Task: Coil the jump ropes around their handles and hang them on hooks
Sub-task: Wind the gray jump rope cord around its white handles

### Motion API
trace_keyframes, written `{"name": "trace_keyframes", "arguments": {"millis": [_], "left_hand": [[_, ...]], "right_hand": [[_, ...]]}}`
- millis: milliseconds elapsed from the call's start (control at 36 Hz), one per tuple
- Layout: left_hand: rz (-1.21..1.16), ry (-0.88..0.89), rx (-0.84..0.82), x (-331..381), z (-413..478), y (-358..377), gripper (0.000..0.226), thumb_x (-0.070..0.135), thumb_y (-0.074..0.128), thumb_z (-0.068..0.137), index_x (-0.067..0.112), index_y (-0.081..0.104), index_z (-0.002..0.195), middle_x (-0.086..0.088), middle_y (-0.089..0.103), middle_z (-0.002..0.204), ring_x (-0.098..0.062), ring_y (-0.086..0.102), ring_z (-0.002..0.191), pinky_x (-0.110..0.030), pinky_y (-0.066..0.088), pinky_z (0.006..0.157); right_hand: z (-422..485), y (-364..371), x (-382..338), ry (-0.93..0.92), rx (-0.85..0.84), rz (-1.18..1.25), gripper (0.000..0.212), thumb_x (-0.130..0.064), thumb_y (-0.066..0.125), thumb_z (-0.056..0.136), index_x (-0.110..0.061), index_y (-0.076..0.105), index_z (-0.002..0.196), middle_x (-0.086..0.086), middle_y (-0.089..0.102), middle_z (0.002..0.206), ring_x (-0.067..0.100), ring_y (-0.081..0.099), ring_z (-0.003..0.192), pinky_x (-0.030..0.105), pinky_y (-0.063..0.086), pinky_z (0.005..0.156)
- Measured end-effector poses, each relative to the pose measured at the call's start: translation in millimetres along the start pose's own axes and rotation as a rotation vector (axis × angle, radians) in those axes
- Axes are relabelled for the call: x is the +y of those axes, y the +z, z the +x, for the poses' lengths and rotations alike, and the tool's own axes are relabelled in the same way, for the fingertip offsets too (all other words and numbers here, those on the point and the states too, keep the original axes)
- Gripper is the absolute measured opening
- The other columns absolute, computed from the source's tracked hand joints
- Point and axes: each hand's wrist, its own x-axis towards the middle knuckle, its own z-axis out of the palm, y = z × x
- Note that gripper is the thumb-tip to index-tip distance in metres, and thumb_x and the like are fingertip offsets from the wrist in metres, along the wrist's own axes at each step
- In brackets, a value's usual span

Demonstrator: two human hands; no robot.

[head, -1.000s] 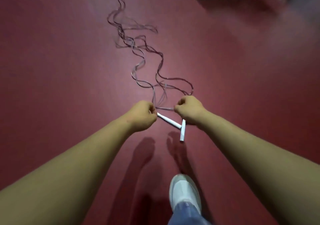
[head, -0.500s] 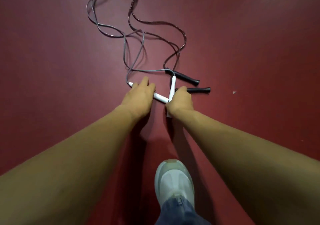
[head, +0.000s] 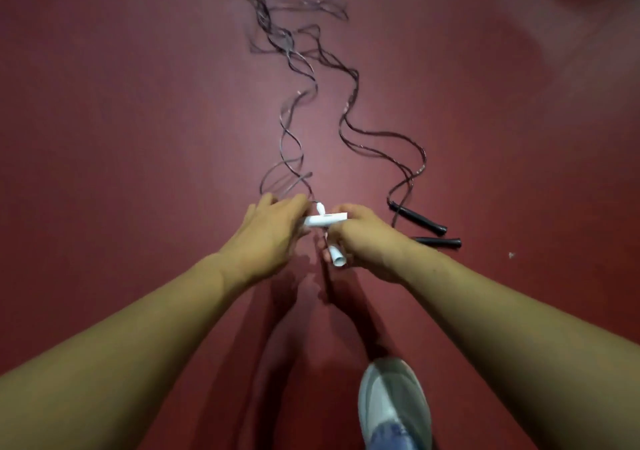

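Grey-white sneaker at bottom edge, on dark red floor. R hand curls round one white tube-shaped plastic handle, its end pointing back twd camera. A second white handle lies crosswise above it. L hand is at its left end, fingers fairly straight; blur hides any grip. Just right of R hand, two black foam handles on floor. Beyond, thin dark ropes snake away, tangled at far end.
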Motion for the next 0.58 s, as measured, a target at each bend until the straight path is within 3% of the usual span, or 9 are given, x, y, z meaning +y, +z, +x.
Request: {"name": "trace_keyframes", "arguments": {"millis": [56,111,194,306,361,417,472,528,583], "left_hand": [[-0.143,-0.024,0.095,7.3,-23.5,-44.3,0.006,0.023,0.057,0.101,0.019,0.054,0.098,0.013,0.048,0.087,-0.020,0.047,0.084,-0.029,0.035,0.071],[-0.242,-0.083,0.175,17.7,-50.6,-90.3,0.007,0.024,0.055,0.103,0.021,0.054,0.097,0.008,0.050,0.093,-0.010,0.048,0.079,-0.020,0.036,0.069],[-0.348,-0.230,0.274,34.0,-90.9,-152.3,0.006,0.024,0.053,0.103,0.022,0.054,0.098,0.003,0.054,0.098,-0.011,0.054,0.076,-0.029,0.043,0.072],[-0.683,-0.309,0.401,62.2,-162.7,-241.4,0.010,0.027,0.047,0.107,0.026,0.056,0.104,0.010,0.071,0.086,-0.003,0.061,0.062,-0.018,0.045,0.056],[-0.703,-0.321,0.461,71.3,-195.9,-269.1,0.011,0.032,0.046,0.107,0.032,0.056,0.103,0.009,0.071,0.089,-0.007,0.061,0.067,-0.023,0.045,0.057],[-0.713,-0.352,0.555,79.0,-239.1,-296.3,0.010,0.033,0.046,0.107,0.034,0.056,0.103,0.003,0.069,0.087,-0.010,0.059,0.063,-0.028,0.047,0.055],[-0.714,-0.376,0.610,87.3,-273.2,-313.9,0.012,0.032,0.045,0.108,0.030,0.057,0.108,0.001,0.068,0.084,-0.006,0.057,0.055,-0.022,0.046,0.049],[-0.749,-0.374,0.626,95.9,-304.2,-325.4,0.014,0.029,0.043,0.109,0.026,0.057,0.111,-0.003,0.067,0.077,-0.008,0.057,0.051,-0.022,0.046,0.046],[-0.785,-0.343,0.640,97.8,-329.2,-330.4,0.015,0.029,0.042,0.109,0.026,0.056,0.111,-0.007,0.069,0.073,-0.017,0.058,0.050,-0.027,0.047,0.045]], "right_hand": [[-31.0,19.6,-44.9,-0.038,-0.128,0.076,0.034,0.000,0.047,0.072,-0.011,0.072,0.091,0.010,0.058,0.070,0.019,0.055,0.058,0.027,0.048,0.061],[-63.6,38.3,-85.7,-0.064,-0.233,0.159,0.044,-0.015,0.054,0.062,-0.012,0.074,0.101,0.006,0.063,0.082,0.018,0.056,0.067,0.030,0.049,0.068],[-111.9,66.2,-132.8,-0.104,-0.433,0.258,0.046,-0.027,0.059,0.064,-0.014,0.068,0.108,0.003,0.064,0.088,0.016,0.058,0.069,0.032,0.050,0.070],[-192.7,108.9,-183.0,-0.162,-0.732,0.241,0.049,-0.022,0.052,0.068,-0.011,0.065,0.114,0.009,0.061,0.103,0.022,0.063,0.087,0.041,0.052,0.082],[-228.1,128.7,-197.2,-0.207,-0.838,0.198,0.041,-0.013,0.051,0.075,-0.009,0.060,0.115,0.009,0.064,0.099,0.022,0.066,0.091,0.044,0.053,0.087],[-269.7,159.4,-208.0,-0.276,-0.824,0.117,0.027,-0.002,0.056,0.085,-0.006,0.061,0.112,0.009,0.066,0.091,0.021,0.068,0.086,0.044,0.056,0.087],[-299.8,187.5,-210.8,-0.379,-0.723,0.025,0.015,-0.005,0.064,0.095,-0.003,0.066,0.110,0.011,0.067,0.087,0.021,0.067,0.079,0.040,0.058,0.081],[-321.3,214.6,-210.9,-0.470,-0.571,-0.012,0.024,-0.023,0.065,0.099,-0.001,0.067,0.106,0.012,0.064,0.078,0.021,0.064,0.067,0.033,0.054,0.065],[-334.3,237.2,-210.4,-0.559,-0.405,-0.013,0.039,-0.034,0.062,0.100,0.005,0.067,0.099,0.005,0.056,0.063,0.017,0.052,0.053,0.029,0.040,0.053]]}}
